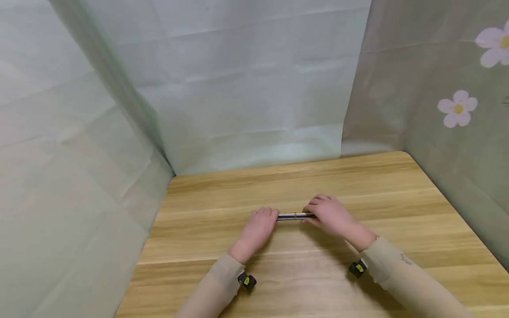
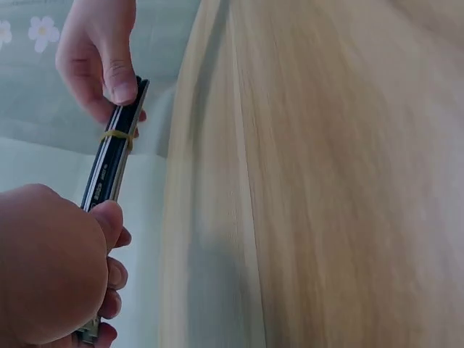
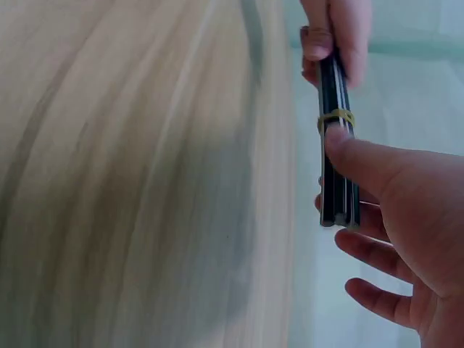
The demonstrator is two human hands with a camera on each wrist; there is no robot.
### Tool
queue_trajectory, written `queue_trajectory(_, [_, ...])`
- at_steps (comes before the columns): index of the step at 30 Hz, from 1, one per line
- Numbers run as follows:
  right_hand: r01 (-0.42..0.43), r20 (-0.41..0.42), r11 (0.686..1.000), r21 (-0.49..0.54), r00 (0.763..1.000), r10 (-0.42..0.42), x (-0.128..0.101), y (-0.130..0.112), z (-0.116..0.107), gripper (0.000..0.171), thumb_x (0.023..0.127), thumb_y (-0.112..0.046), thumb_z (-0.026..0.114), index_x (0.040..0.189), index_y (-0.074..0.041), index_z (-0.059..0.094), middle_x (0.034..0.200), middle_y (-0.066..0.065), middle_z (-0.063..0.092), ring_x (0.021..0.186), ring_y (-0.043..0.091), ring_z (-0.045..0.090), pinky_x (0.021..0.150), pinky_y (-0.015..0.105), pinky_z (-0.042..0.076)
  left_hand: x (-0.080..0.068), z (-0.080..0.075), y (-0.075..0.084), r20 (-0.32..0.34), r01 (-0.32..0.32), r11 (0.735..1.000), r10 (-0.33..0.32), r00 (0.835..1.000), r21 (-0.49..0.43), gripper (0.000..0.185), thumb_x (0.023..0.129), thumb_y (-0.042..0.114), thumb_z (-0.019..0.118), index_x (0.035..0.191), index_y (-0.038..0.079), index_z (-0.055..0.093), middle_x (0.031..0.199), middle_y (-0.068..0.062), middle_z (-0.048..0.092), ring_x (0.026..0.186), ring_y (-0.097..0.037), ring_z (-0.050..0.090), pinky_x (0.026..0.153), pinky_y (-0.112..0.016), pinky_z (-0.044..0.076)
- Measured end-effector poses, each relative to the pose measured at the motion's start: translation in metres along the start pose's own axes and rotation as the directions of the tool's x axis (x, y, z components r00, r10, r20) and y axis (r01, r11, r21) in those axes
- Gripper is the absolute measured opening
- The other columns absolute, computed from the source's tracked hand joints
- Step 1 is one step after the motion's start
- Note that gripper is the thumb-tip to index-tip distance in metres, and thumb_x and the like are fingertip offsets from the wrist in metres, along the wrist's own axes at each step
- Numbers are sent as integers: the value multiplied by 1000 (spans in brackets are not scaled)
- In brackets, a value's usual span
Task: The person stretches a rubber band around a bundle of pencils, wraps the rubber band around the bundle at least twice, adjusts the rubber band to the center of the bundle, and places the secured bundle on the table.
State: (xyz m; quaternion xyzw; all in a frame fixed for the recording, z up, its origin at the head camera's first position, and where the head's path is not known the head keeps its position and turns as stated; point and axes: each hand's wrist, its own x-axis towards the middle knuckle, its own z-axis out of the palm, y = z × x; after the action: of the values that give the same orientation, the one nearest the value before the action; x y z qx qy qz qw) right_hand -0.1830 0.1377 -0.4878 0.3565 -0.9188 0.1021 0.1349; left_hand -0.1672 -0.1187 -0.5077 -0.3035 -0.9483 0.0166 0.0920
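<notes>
A slim bundle of dark, pen-like sticks with silvery stripes is held crosswise between both hands near the middle of the table in the head view. A yellow rubber band goes round it. My left hand grips one end, its fingers curled round the sticks and hiding most of that end. At the other end my right hand pinches the bundle, thumb beside the rubber band in the right wrist view. Small pale print shows on one stick in the left wrist view.
The wood-grain table spreads under both arms. Pale green cloth hangs behind it and along both sides, with white flowers on the right. Each sleeve cuff carries a small dark wrist camera.
</notes>
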Motion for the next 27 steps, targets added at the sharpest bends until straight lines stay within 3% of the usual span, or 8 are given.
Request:
queue_trajectory(5, [45, 19, 999, -6, 999, -44, 11, -11, 4, 26, 94, -34, 85, 105, -13, 77, 103, 1, 72, 107, 28, 66, 92, 52, 54, 3, 2, 3, -8, -22, 999, 22, 1000, 45, 11, 112, 20, 58, 117, 10, 60, 99, -3, 63, 88, -19, 58, 74, -36, 48])
queue_trajectory(10, [-39, 28, 998, 43, 999, 38, 10, -12, 5, 34, 93, -41, 84, 111, -13, 78, 107, 2, 74, 111, 30, 66, 94, 57, 52, 5, 2, 5, -14, -28, 999, 28, 1000, 21, 13, 110, 22, 62, 117, 11, 60, 100, -3, 64, 88, -20, 59, 72, -35, 48])
queue_trajectory(14, [-54, 19, 999, 0, 998, 54, 6, -4, -1, 31, 90, -40, 87, 105, -14, 79, 102, 0, 75, 105, 29, 68, 93, 58, 52, 7, -1, 2, -11, 0, 1000, 0, 1000, 3, 16, 109, 23, 65, 116, 10, 61, 101, -4, 65, 92, -21, 61, 75, -36, 49])
queue_trajectory(19, [17, 46, 1000, 7, 999, -17, 13, -13, 1, 28, 96, -39, 81, 106, -13, 78, 101, 0, 74, 103, 28, 69, 90, 55, 53, 10, -3, 7, -19, -69, 996, 71, 997, 61, 10, 111, 19, 59, 116, 11, 60, 100, -3, 65, 90, -20, 62, 72, -35, 48])
queue_trajectory(21, [-3, 61, 999, 40, 998, 1, 14, -14, 1, 33, 96, -43, 81, 111, -13, 79, 105, 1, 75, 107, 29, 68, 91, 57, 52, 12, -3, 8, -16, -82, 996, 83, 996, 44, 10, 111, 18, 58, 117, 11, 60, 101, -3, 65, 91, -20, 62, 72, -35, 48])
queue_trajectory(27, [-92, 53, 995, 26, 994, 91, 9, -6, -6, 30, 88, -41, 89, 103, -18, 80, 101, -2, 75, 106, 28, 68, 92, 58, 51, 10, -2, 4, 15, 14, 1000, -14, 1000, -26, 12, 108, 19, 65, 115, 10, 60, 100, -4, 64, 93, -21, 61, 77, -37, 48])
